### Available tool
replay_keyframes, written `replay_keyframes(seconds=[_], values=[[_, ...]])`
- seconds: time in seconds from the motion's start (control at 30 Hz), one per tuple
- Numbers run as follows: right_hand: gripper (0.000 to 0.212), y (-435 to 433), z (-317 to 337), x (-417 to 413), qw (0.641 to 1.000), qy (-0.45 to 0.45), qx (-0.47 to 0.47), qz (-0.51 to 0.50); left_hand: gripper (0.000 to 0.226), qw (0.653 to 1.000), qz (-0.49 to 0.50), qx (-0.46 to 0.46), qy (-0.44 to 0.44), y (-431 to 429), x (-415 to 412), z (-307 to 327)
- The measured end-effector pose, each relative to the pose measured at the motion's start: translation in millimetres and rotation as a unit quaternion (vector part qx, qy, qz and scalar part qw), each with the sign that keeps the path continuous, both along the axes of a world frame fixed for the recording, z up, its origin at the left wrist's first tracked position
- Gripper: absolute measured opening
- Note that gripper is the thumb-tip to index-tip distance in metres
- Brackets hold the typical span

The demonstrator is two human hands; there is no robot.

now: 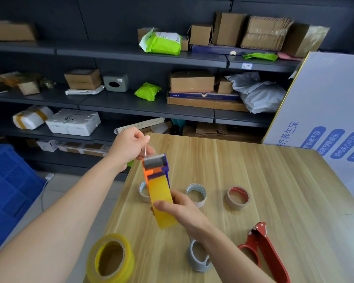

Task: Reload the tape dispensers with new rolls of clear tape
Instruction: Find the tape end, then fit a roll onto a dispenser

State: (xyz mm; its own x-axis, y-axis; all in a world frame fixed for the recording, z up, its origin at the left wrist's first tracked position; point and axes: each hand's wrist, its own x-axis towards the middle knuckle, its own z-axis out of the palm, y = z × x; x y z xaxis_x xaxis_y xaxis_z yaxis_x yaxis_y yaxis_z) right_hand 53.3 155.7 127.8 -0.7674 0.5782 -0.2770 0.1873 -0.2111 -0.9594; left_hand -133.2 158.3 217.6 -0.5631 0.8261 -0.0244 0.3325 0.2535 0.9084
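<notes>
Landmark: orange-and-blue tape dispenser (156,170), held up over the wooden worktop (253,180), loaded with a yellowish clear tape roll (161,203). Nearest the camera from it, at the worktop's near-left edge, a full yellowish tape roll (110,259) stands tilted on its side. Near-right of the dispenser, a grey empty core (199,257) lies partly under the right forearm, and farther right of that a red metal dispenser (264,250) lies flat, unloaded. Right hand (182,211) grips the loaded roll at the dispenser's lower end, thumb across the tape face, fingers wrapped behind. Just behind the dispenser, three spent cores sit on the worktop: a white one (144,192) partly hidden by it, a white one with patterned inside (196,195) to its right, a brown one with red inside (237,198) farther right. Left hand (131,149) above the dispenser's cutter end, fingers pinched closed on the tape's free end (146,150), drawn up from the blade. Beyond: dark shelving (131,101) with cardboard boxes and green mailers; blue crate (6,190) on the floor far left; white printed board (325,103) far right.
</notes>
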Motion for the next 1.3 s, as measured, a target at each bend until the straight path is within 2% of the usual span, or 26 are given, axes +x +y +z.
replay_keyframes(seconds=[0.13,0.33,0.5,0.73,1.0,1.23,1.3], values=[[0.046,-6,-3,10,0.999,-0.004,0.008,0.042,0.019,0.998,-0.013,-0.012,0.054,-12,12,5],[0.054,-24,3,18,0.999,0.005,0.043,-0.013,0.016,0.986,-0.043,0.02,0.161,-25,26,14],[0.054,-37,9,22,0.997,0.035,0.064,-0.023,0.017,0.992,-0.016,0.072,0.102,-35,24,19],[0.033,-77,15,18,0.994,0.052,0.083,-0.049,0.014,0.989,-0.011,0.089,0.117,-54,11,30],[0.043,-122,1,16,0.993,0.022,0.096,-0.071,0.024,0.982,-0.045,0.121,0.135,-78,1,39],[0.02,-150,-2,25,0.988,0.059,0.103,-0.098,0.02,0.987,-0.064,0.107,0.102,-89,3,39],[0.021,-156,0,28,0.986,0.079,0.105,-0.099,0.021,0.991,-0.044,0.098,0.077,-90,0,30]])
